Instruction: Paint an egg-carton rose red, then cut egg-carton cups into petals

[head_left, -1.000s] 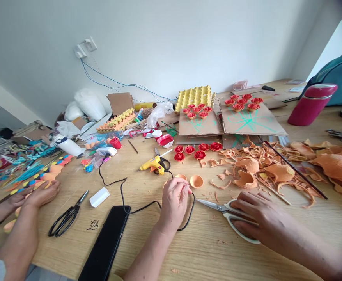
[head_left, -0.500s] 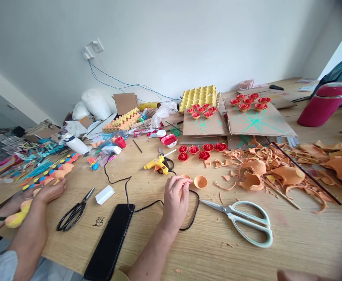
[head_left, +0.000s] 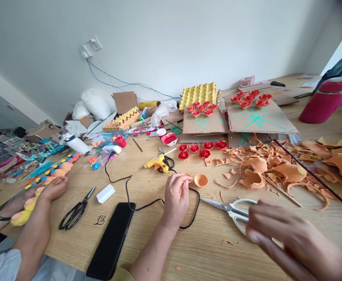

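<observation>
My left hand (head_left: pixel 176 195) is closed, thumb and fingers pinched together; anything between the fingertips is hidden. Just behind its fingertips an orange egg-carton cup (head_left: pixel 186 175) shows only in part, and I cannot tell whether the hand holds it. A second orange cup (head_left: pixel 201 180) stands beside it on the table. My right hand (head_left: pixel 293 238), blurred by motion, is over the handles of the white-handled scissors (head_left: pixel 237 212). It covers much of them; whether it touches them is unclear. The scissor blades point left.
A yellow glue gun (head_left: pixel 160 163) and its black cord lie ahead. Red paper roses (head_left: pixel 204 153) stand behind, others on cardboard (head_left: pixel 261 117). Orange scraps (head_left: pixel 255 166) spread right. A phone (head_left: pixel 112 242) and black scissors (head_left: pixel 76 210) lie left, near a co-worker's arms (head_left: pixel 38 218).
My right hand has come in from the lower right edge to the white-handled scissors. My left hand has barely moved. The co-worker's yellow-and-orange carton strip has shifted slightly.
</observation>
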The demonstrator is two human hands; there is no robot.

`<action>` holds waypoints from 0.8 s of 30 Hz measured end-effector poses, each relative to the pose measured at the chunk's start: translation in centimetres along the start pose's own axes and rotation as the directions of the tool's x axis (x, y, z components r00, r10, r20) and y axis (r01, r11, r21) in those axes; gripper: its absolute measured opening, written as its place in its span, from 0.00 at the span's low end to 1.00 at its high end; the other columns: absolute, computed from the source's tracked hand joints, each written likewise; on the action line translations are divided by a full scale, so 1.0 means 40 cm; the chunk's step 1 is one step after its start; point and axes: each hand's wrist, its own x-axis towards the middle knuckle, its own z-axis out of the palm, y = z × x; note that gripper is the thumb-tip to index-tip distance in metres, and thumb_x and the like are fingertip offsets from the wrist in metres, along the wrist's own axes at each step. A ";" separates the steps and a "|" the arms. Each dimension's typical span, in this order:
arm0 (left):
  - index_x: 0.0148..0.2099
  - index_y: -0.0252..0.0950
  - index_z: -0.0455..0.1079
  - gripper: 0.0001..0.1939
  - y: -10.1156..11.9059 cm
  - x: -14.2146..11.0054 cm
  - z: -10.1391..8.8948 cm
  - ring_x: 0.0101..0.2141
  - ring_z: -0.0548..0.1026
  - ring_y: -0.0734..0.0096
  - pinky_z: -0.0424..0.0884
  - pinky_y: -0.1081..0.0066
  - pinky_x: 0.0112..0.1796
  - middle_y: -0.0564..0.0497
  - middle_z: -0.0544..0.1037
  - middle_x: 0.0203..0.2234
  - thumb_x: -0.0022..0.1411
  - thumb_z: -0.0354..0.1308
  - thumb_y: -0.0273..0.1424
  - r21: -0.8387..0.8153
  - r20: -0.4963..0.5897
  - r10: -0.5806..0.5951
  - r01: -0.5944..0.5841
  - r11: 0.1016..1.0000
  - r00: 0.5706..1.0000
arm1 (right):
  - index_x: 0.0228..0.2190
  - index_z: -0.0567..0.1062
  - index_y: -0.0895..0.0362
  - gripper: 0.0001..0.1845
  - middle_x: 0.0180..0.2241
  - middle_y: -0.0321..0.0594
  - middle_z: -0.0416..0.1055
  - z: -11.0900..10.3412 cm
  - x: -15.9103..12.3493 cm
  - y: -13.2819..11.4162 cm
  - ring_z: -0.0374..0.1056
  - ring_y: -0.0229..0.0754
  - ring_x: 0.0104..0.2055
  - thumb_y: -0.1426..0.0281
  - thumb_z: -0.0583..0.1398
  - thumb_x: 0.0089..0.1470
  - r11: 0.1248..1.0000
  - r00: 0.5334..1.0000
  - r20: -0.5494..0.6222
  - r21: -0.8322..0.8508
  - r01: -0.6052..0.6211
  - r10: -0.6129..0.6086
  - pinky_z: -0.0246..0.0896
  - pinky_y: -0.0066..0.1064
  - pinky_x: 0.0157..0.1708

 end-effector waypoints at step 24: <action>0.41 0.39 0.71 0.05 0.016 0.020 0.034 0.44 0.68 0.57 0.65 0.56 0.44 0.48 0.74 0.44 0.61 0.60 0.27 0.385 0.390 0.076 -0.238 0.892 0.918 | 0.32 0.70 0.52 0.12 0.26 0.36 0.73 0.011 0.047 0.097 0.69 0.39 0.25 0.59 0.55 0.62 0.917 0.919 0.038 -0.094 -0.387 0.391 0.61 0.27 0.23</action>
